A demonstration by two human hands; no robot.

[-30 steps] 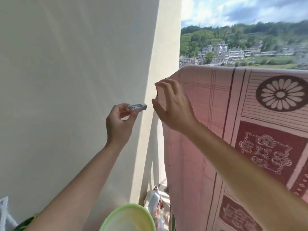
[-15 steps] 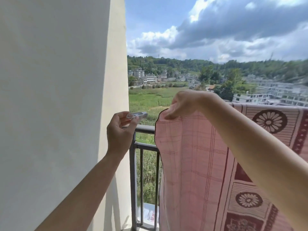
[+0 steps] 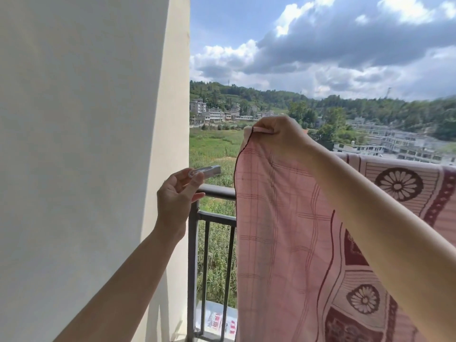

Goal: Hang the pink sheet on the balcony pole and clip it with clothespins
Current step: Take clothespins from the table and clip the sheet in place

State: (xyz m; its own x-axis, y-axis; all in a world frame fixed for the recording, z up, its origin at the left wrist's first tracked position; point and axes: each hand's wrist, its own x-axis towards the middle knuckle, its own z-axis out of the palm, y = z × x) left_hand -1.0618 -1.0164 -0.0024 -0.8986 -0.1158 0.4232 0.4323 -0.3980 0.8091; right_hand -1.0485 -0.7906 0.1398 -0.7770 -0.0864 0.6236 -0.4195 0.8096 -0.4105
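The pink sheet point(image 3: 278, 218), checked on this side with dark red flower patterns further right, hangs over the balcony railing's top pole point(image 3: 217, 191). My right hand point(image 3: 278, 134) pinches the sheet's upper left corner and holds it lifted above the pole. My left hand point(image 3: 176, 193) is left of the sheet, close to the pole's end, with a grey-white clothespin point(image 3: 206, 171) between thumb and fingers, pointing right. The pole is hidden behind the cloth to the right.
A cream wall point(image 3: 86, 144) fills the left side and meets the dark metal railing point(image 3: 195, 267) with vertical bars. Beyond the railing lie green fields, buildings and hills under a cloudy sky. A ledge with red-printed packaging point(image 3: 219, 324) shows below the bars.
My right hand has raised the sheet's corner higher above the pole. My left hand with the clothespin has stayed near the pole's end. The view has tilted up and shifted right.
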